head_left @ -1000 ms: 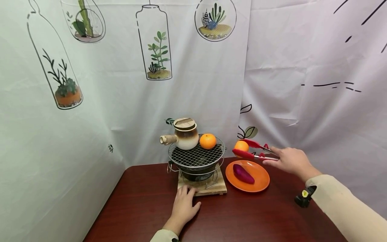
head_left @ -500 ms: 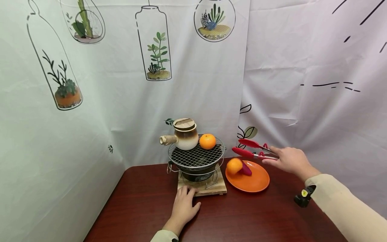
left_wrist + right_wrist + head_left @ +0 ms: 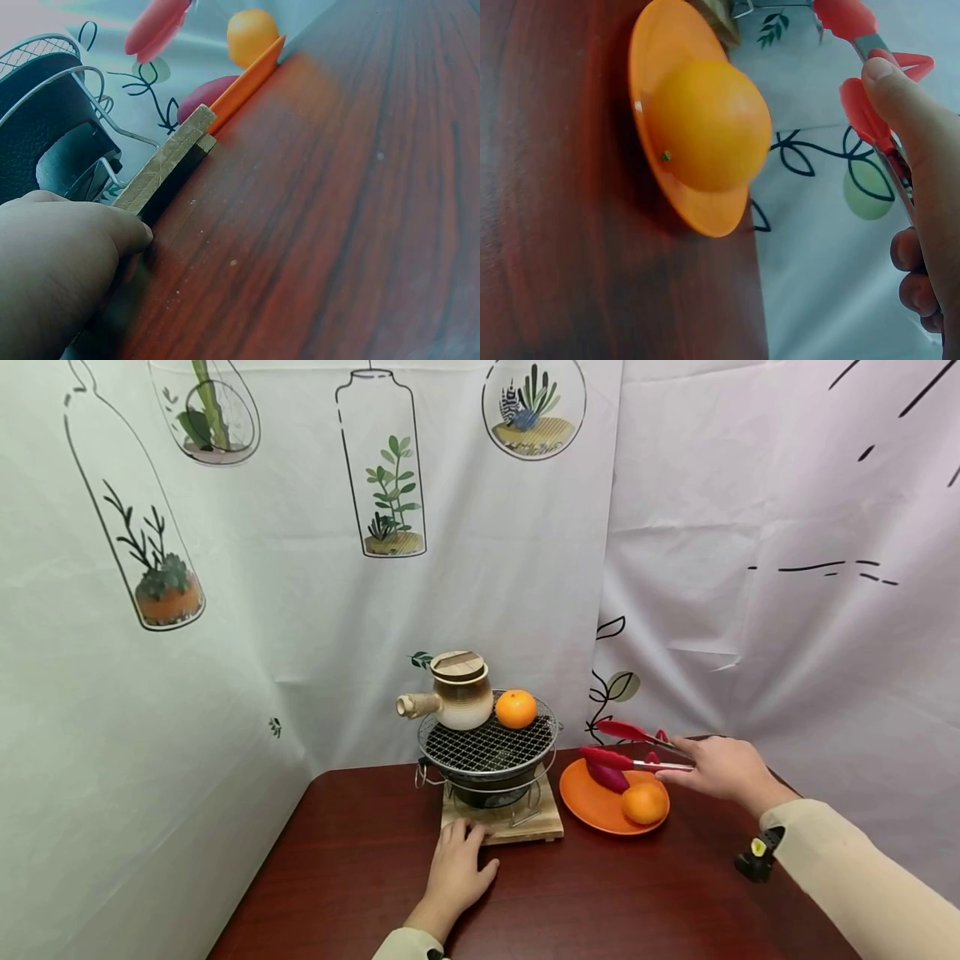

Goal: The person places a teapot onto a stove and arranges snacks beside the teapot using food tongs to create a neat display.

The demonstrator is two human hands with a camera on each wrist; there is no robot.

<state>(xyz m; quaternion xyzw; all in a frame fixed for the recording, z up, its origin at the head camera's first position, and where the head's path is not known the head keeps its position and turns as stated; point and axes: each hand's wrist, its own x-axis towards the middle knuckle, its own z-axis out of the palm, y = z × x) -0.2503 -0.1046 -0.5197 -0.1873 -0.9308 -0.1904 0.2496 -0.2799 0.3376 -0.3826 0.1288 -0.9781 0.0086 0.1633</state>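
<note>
My right hand (image 3: 726,767) holds a pair of tongs (image 3: 611,758) with red tips and metal arms. The tips stand apart with nothing between them, above the back of an orange plate (image 3: 588,802). An orange (image 3: 645,803) lies on the plate's front right, fully clear of the tongs; the right wrist view shows the same orange (image 3: 705,127) with a small green stem end. Behind it on the plate lies a purple sweet-potato-shaped thing (image 3: 607,777), partly hidden by the tongs. My left hand (image 3: 456,868) rests with relaxed fingers at the front edge of a wooden board (image 3: 525,832).
A round charcoal grill (image 3: 487,785) with a wire mesh stands on the board. On its mesh are a clay pot (image 3: 463,702) with wooden lid and side handle, and another orange (image 3: 516,709). Printed cloth hangs behind the dark red table (image 3: 360,852).
The orange dropped from the tongs onto the plate's left side, then rolled to its front right. The purple thing shifted back. The right hand and tongs lowered slightly; the left hand stayed put.
</note>
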